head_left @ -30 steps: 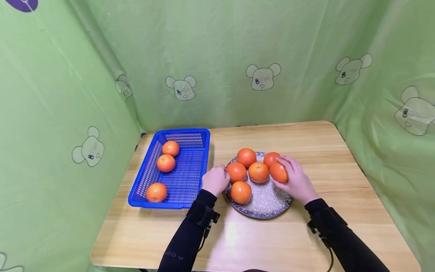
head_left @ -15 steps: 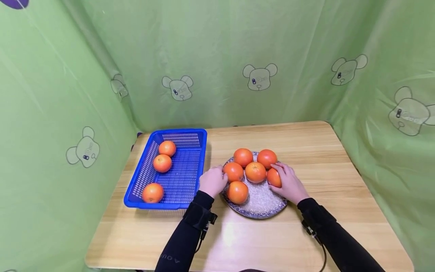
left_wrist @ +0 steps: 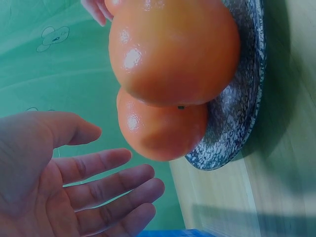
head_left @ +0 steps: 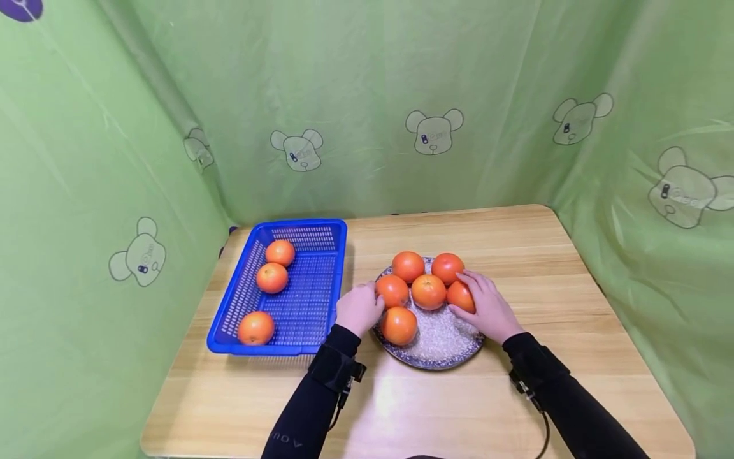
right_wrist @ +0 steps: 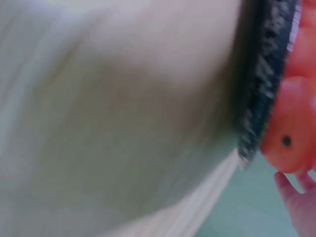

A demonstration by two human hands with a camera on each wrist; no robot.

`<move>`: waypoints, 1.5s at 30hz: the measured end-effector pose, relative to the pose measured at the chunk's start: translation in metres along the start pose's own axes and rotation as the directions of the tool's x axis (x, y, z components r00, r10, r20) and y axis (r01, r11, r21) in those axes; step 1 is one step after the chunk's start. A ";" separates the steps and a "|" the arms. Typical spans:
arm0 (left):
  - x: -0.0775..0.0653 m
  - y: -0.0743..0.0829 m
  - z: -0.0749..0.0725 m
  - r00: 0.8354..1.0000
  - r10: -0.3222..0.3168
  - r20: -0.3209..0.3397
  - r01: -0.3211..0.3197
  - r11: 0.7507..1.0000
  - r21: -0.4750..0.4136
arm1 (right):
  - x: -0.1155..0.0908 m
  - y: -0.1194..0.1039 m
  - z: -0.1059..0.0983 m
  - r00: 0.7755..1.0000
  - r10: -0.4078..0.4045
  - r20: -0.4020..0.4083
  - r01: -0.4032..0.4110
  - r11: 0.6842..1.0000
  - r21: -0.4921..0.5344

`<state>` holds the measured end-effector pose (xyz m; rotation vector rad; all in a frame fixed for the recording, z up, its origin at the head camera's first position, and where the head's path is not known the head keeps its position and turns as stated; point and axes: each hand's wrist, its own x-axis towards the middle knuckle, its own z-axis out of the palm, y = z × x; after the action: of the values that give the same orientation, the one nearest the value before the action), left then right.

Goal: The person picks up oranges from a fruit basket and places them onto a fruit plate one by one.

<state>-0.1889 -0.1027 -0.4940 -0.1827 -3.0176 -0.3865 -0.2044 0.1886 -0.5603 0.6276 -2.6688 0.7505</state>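
On the right of the speckled plate (head_left: 444, 335), an orange (head_left: 460, 298) rests under the spread thumb and fingers of my right hand (head_left: 489, 310). The right wrist view catches only that hand's fingertips, at the edge of an orange (right_wrist: 291, 123). More oranges sit close together around it: one at the centre (head_left: 429, 292), others behind and to the left. My left hand (head_left: 359, 308) is beside the plate's left rim; the left wrist view has its fingers loosely extended, apart from the nearest orange (left_wrist: 173, 49), holding nothing.
A blue plastic basket (head_left: 332, 293) stands left of the plate on the wooden table (head_left: 447, 408). It contains three oranges, including one at its near left corner (head_left: 255, 327). Green curtain (head_left: 355, 76) encloses the table at the back and sides.
My right hand has lowered the orange onto the plate's right side, and its fingers have loosened. The orange behind it has shifted slightly. My left hand has stayed beside the plate.
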 end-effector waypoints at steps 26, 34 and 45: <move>-0.005 -0.009 -0.012 0.999 0.002 0.034 -0.001 0.999 -0.033 | 0.032 0.043 -0.045 0.960 0.204 0.192 -0.178 0.974 -0.142; 0.017 -0.027 -0.069 0.994 0.064 0.091 -0.059 0.997 -0.055 | 0.026 0.045 -0.044 0.878 0.250 0.408 -0.212 0.968 -0.138; 0.088 -0.133 -0.074 0.985 -0.139 0.105 0.119 0.977 0.176 | 0.002 0.052 -0.059 0.857 0.271 0.438 -0.234 0.962 -0.138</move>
<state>-0.2871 -0.2401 -0.4460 0.0050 -3.1675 -0.1311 -0.2216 0.2600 -0.5330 0.4806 -3.2460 0.6136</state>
